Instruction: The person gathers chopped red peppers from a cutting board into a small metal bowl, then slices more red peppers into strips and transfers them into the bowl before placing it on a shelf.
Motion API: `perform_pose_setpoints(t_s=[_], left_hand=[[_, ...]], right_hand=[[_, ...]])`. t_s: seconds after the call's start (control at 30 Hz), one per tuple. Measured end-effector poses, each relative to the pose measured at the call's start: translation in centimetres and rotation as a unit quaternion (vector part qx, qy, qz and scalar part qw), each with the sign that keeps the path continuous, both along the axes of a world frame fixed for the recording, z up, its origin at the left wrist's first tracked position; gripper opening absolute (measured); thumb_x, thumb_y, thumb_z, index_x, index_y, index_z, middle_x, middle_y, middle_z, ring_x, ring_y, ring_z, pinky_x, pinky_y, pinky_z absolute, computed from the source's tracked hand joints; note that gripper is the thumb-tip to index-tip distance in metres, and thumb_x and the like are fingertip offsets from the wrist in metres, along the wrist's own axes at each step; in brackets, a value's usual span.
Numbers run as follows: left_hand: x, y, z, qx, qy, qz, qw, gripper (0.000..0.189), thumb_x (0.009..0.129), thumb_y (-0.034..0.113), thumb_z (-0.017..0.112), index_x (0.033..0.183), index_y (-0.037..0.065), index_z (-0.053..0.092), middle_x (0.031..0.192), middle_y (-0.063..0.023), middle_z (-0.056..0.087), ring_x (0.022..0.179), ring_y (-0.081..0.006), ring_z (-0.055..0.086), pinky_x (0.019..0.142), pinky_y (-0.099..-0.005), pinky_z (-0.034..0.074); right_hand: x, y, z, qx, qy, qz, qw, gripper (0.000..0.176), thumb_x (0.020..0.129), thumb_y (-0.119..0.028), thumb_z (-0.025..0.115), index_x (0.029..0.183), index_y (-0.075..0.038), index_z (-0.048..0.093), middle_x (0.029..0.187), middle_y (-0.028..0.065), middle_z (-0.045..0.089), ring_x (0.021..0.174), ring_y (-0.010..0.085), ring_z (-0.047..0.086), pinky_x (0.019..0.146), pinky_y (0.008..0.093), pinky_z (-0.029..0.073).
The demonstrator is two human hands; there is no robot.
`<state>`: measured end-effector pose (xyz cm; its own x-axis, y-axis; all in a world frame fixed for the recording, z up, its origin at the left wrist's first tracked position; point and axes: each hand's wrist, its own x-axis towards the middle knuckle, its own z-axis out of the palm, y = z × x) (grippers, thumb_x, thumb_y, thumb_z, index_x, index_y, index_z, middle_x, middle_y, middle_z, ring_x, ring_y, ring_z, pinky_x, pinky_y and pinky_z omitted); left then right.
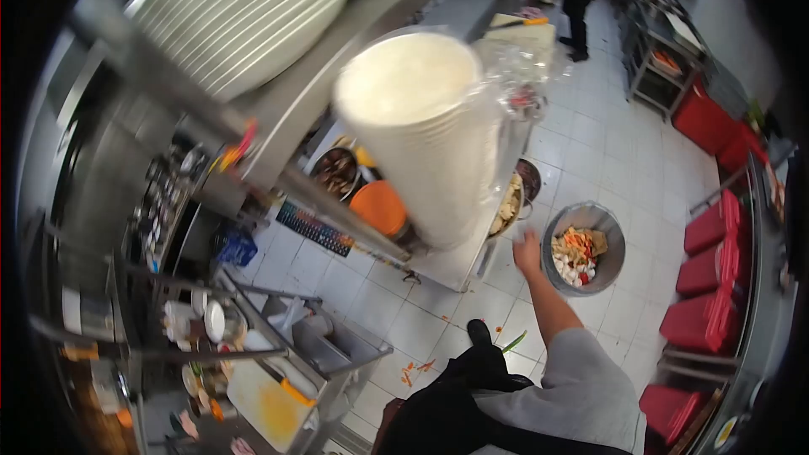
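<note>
My right hand [527,254] reaches out at the end of a bare forearm, between a pot of pale chunks [507,205] and a grey waste bin [595,285]. Its fingers are small and blurred, so their grip does not show. Peelings and food scraps [576,251] lie inside the bin. A tall stack of white round containers [413,131], partly wrapped in clear plastic, stands on the counter in front of me. A small patch of what may be my left arm shows beside the black apron [438,409]; the left hand is out of sight.
White oval plates [244,21] are stacked on the upper shelf. An orange tub [378,207] stands behind a metal post. Red lidded bins [704,320] line the right side. Scraps [413,371] litter the tiled floor. Another person [577,0] stands far back.
</note>
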<state>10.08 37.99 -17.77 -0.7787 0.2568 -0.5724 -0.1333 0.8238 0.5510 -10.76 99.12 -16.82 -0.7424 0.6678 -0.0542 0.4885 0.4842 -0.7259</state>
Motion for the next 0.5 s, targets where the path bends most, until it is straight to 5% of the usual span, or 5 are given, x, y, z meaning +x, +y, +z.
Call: perform_pose_setpoints(t_s=[0.03,0.1,0.27,0.37,0.5], left_hand=[[2.0,1.0,0.2,0.006,0.002,0.034,0.999,0.034,0.091,0.038,0.063,0.098,0.006,0.07,0.091,-0.0164,0.072,0.09,-0.0359,0.07,0.082,-0.0431,0.055],[2.8,3.0,3.7,-0.109,-0.048,-0.052,0.992,0.038,0.092,0.043,0.057,0.094,0.007,0.07,0.091,-0.0174,0.071,0.091,-0.0379,0.069,0.082,-0.0474,0.055],[9.9,1.1,4.9,-0.039,-0.037,0.201,0.978,0.04,0.094,0.042,0.055,0.095,0.005,0.071,0.106,-0.0208,0.069,0.104,-0.0395,0.066,0.088,-0.0494,0.054],[17.4,-2.1,0.2,-0.032,-0.009,0.267,0.963,0.041,0.096,0.041,0.054,0.097,0.004,0.072,0.105,-0.021,0.07,0.104,-0.0404,0.066,0.09,-0.049,0.054],[27.7,-4.8,-1.5,-0.082,-0.099,0.336,0.933,0.052,0.089,0.051,0.067,0.114,0.005,0.07,0.126,-0.0237,0.065,0.115,-0.0339,0.065,0.101,-0.0435,0.051]], right_hand=[[5.8,-1.7,-9.0,0.144,0.033,0.054,0.988,0.053,0.079,-0.018,0.073,0.124,0.006,0.058,0.126,0.0282,0.057,0.119,0.0446,0.055,0.1,0.0506,0.046],[16.5,-4.2,-13.2,-0.012,-0.367,0.313,0.876,0.049,0.083,-0.026,0.073,0.125,-0.001,0.065,0.11,0.0207,0.069,0.105,0.0374,0.065,0.091,0.049,0.052],[27.5,-6.5,-5.5,-0.159,-0.111,0.676,0.711,0.033,0.1,-0.024,0.051,0.124,-0.007,0.068,0.113,0.0212,0.07,0.11,0.0335,0.065,0.097,0.0385,0.049],[20.9,-9.1,-24.7,0.147,-0.28,0.833,0.454,0.031,0.098,-0.028,0.052,0.106,-0.009,0.075,0.106,0.0228,0.07,0.103,0.0352,0.068,0.091,0.042,0.053],[8.0,-25.8,-5.4,0.362,-0.236,0.725,0.536,0.033,0.096,-0.031,0.053,0.095,-0.01,0.077,0.109,0.0175,0.073,0.103,0.0313,0.07,0.086,0.0466,0.057]])
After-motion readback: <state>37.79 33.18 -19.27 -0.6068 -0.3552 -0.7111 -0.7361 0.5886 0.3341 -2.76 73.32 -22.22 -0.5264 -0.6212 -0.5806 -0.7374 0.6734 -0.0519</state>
